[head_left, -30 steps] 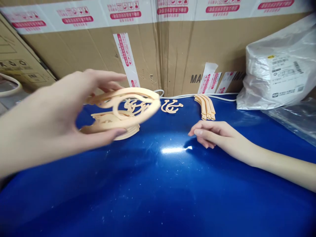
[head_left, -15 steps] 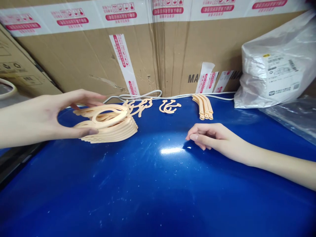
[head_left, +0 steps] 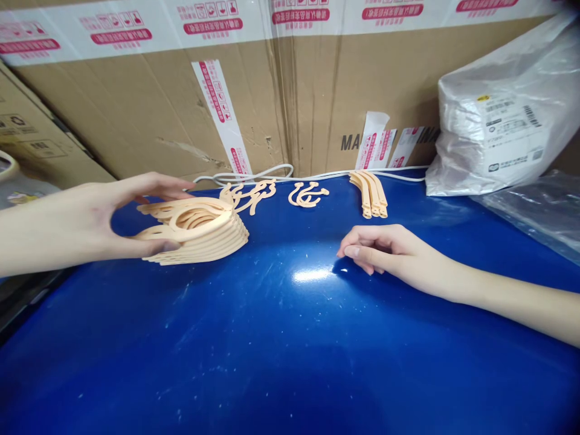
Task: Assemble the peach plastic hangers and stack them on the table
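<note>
Several cream, curved plastic pieces, like hanger bodies with a loop opening, lie in a neat stack (head_left: 203, 238) at the left. My left hand (head_left: 122, 211) reaches around the stack's left end. Its thumb is at the near side and its fingers are spread over the far side; firm contact is not clear. My right hand (head_left: 380, 251) rests on the blue table (head_left: 290, 338), fingers loosely curled and thumb against the index finger, with nothing visible in them. Beyond it lies a bundle of curved cream strips (head_left: 369, 194). Small cream hooks (head_left: 308, 196) lie mid-table at the back.
More cream hooks (head_left: 254, 194) lie tangled beside the stack. A white cable (head_left: 290, 176) runs along the back edge. Behind stands a large taped cardboard box (head_left: 317, 90). A white plastic-wrapped parcel (head_left: 493, 121) sits back right, and a light-coloured container (head_left: 20, 184) is at the left edge.
The view has shifted slightly. My left thumb sits a little lower against the stack's near side, and the stack's loop opening shows more. My right hand has stayed put.
</note>
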The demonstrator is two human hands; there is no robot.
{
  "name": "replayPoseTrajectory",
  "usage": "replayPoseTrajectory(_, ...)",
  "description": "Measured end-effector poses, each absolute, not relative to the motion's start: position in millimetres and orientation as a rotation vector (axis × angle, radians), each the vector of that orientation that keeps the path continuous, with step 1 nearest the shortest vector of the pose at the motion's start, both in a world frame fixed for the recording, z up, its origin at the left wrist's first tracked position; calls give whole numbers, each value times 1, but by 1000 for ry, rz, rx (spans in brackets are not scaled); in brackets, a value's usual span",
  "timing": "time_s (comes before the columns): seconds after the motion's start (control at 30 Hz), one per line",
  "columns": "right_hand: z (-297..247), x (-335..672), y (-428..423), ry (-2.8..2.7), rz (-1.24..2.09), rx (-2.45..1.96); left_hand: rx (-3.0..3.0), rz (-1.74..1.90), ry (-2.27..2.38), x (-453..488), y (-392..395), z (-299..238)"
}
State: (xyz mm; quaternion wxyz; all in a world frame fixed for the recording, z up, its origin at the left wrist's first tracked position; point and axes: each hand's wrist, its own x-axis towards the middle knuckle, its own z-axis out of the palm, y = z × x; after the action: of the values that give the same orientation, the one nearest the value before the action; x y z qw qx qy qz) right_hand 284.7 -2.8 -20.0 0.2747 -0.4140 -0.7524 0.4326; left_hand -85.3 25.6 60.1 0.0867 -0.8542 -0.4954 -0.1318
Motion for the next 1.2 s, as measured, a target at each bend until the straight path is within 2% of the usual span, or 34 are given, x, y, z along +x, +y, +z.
replayPoseTrajectory(0.77, -23, 284, -2, -2038, 1153, -1105, -2594, -376, -1553, -78, 23, 57)
replayPoseTrajectory(1.2, -23, 283, -4, -2044, 1156, -1115, -2558, -426, -1398, -102, 27, 41)
